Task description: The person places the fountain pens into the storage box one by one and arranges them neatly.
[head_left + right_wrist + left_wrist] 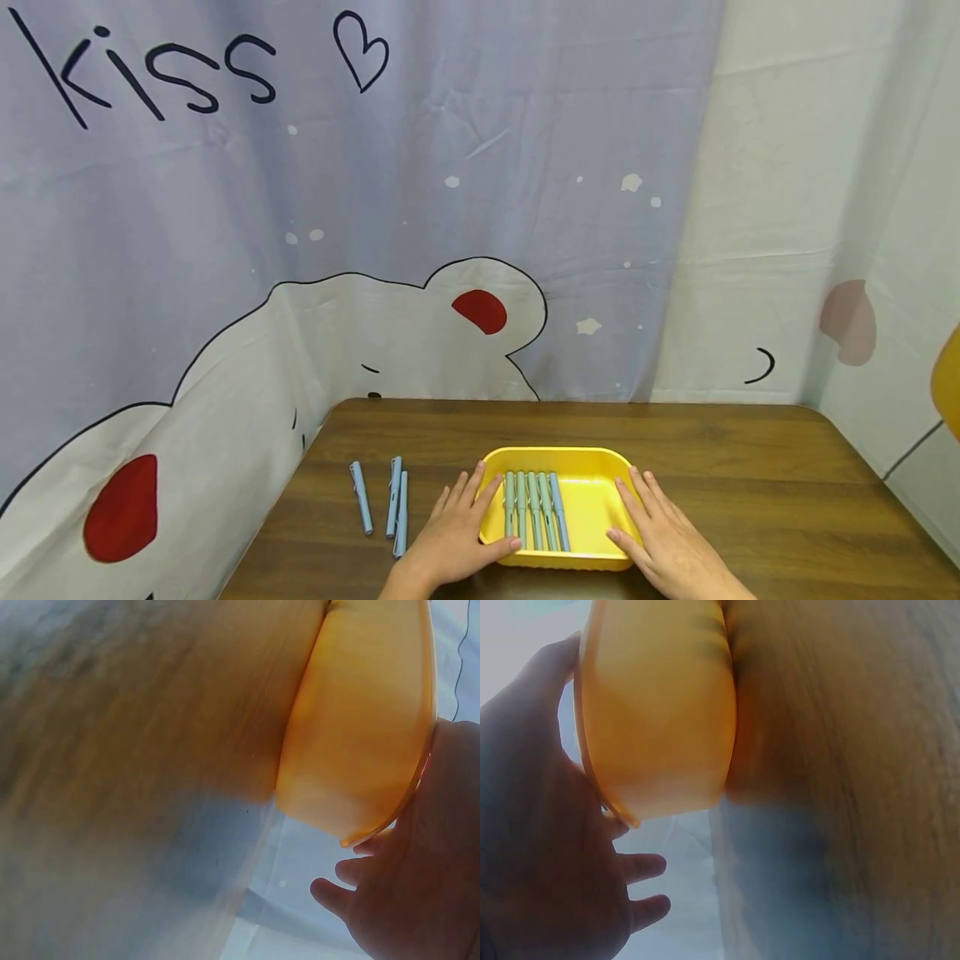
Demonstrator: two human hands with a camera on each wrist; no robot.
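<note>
A yellow tray (600,562) sits on the wooden table, with a hand at each side. Several green pens (533,510) lie side by side in its left half, and one blue pen (559,512) lies at their right. My left hand (459,533), fingers spread, rests on the left rim, its thumb over the front left corner. On the right rim rests my right hand (671,533), also with fingers spread. Both wrist views show the tray's outer wall (656,712) beside the hand, with the fingers extended. No pen is in either hand.
Left of the tray, three blue pens lie on the table (712,467): one pen (362,498) apart, and a pair close together, the rear pen (394,497) and the front pen (401,514). A printed curtain (480,167) hangs behind the table.
</note>
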